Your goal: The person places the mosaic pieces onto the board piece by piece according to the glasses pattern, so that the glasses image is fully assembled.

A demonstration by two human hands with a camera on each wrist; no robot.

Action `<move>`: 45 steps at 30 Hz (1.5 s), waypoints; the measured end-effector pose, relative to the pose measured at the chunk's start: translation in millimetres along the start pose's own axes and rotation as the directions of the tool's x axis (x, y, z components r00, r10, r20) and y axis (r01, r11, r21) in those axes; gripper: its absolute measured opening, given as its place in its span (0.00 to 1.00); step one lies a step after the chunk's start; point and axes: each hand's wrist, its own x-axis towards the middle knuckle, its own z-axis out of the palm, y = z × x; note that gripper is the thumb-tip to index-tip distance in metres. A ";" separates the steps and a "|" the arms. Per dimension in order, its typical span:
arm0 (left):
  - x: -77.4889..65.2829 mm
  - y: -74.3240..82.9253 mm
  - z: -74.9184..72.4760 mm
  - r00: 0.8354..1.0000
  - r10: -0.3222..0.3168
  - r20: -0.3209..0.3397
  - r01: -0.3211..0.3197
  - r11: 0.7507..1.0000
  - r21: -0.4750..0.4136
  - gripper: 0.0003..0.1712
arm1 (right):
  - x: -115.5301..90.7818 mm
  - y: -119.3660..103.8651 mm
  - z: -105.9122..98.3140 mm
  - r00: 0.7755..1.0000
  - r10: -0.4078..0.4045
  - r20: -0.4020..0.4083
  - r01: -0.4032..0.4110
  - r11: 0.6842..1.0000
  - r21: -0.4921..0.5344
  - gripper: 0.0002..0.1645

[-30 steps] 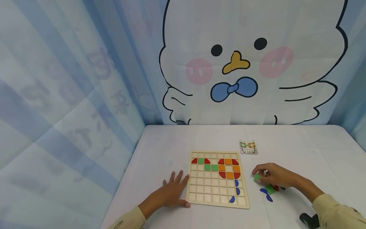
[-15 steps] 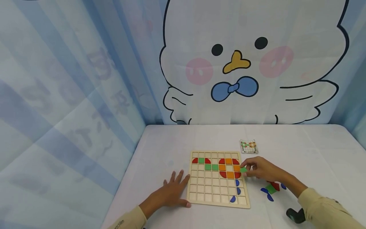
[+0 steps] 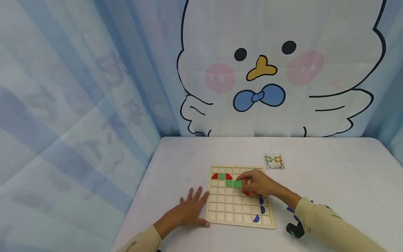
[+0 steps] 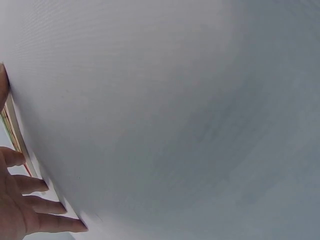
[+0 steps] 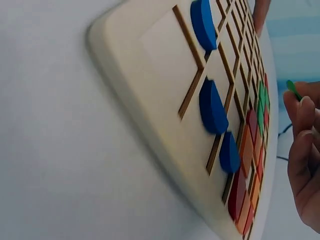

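My right hand (image 3: 259, 182) is over the wooden grid board (image 3: 221, 207). Between thumb and fingertips it pinches a small green tile (image 5: 293, 89), held above the surface in the right wrist view. Beneath and beside those fingers lie green square tiles (image 3: 229, 183) in the second and third rows. Red quarter-round pieces (image 3: 215, 176) flank another green square. My left hand (image 3: 190, 210) lies flat with spread fingers, touching the board's left edge. The right hand hides most of the red and orange ring, whose orange tiles (image 5: 246, 150) show in the right wrist view.
Several blue half-round pieces (image 3: 261, 201) sit in the board's right part. A small pattern card (image 3: 274, 161) lies behind the board. More blue pieces (image 3: 290, 210) are on the table at right, partly hidden by the right sleeve (image 3: 330, 220).
My right hand lifted a green tile from the loose pieces at right and carried it left over the board. The left hand has stayed in place.
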 end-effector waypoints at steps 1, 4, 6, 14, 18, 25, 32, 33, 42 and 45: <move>0.3 -0.1 0.4 1.000 0.004 -0.001 -0.004 1.000 -0.001 0.63 | 4.4 -1.7 4.3 1.000 -0.008 -0.003 0.008 1.000 -0.007 0.20; 0.4 0.8 0.7 1.000 0.008 0.000 -0.008 1.000 0.002 0.63 | 16.4 -5.1 15.6 1.000 -0.024 -0.008 0.024 1.000 -0.012 0.18; -0.7 1.5 0.1 1.000 0.012 -0.002 -0.012 1.000 0.004 0.62 | 24.4 -6.7 21.8 1.000 -0.010 -0.008 0.010 1.000 0.009 0.17; -5.2 3.3 -5.1 0.999 0.033 -0.013 -0.033 0.999 0.019 0.61 | 51.4 -14.5 39.3 0.998 0.025 -0.049 -0.026 0.999 -0.020 0.16; -5.8 3.2 -6.8 0.999 0.037 -0.011 -0.036 0.999 0.018 0.62 | 62.1 -16.4 47.7 0.994 0.057 -0.092 -0.063 0.996 -0.064 0.14; -4.2 1.7 -5.1 0.999 0.045 -0.014 -0.044 0.999 0.020 0.62 | 73.5 -15.6 61.6 0.986 0.096 -0.136 -0.113 0.986 -0.124 0.13; -2.2 0.1 -4.2 0.999 0.036 -0.004 -0.036 0.999 0.014 0.63 | 76.7 -20.3 66.2 0.987 0.090 -0.135 -0.117 0.971 -0.209 0.13; -2.2 0.0 -4.2 0.999 0.036 -0.005 -0.036 0.999 0.015 0.63 | 77.1 -20.7 66.3 0.987 0.087 -0.136 -0.115 0.969 -0.219 0.13; -1.2 -0.8 -1.0 0.999 0.041 -0.009 -0.041 0.999 0.009 0.63 | 78.7 -22.8 66.5 0.986 0.094 -0.136 -0.125 0.964 -0.235 0.12; -0.5 -1.1 -0.3 0.999 0.038 -0.011 -0.038 0.999 0.017 0.62 | 78.4 -23.7 66.2 0.986 0.085 -0.141 -0.117 0.965 -0.236 0.12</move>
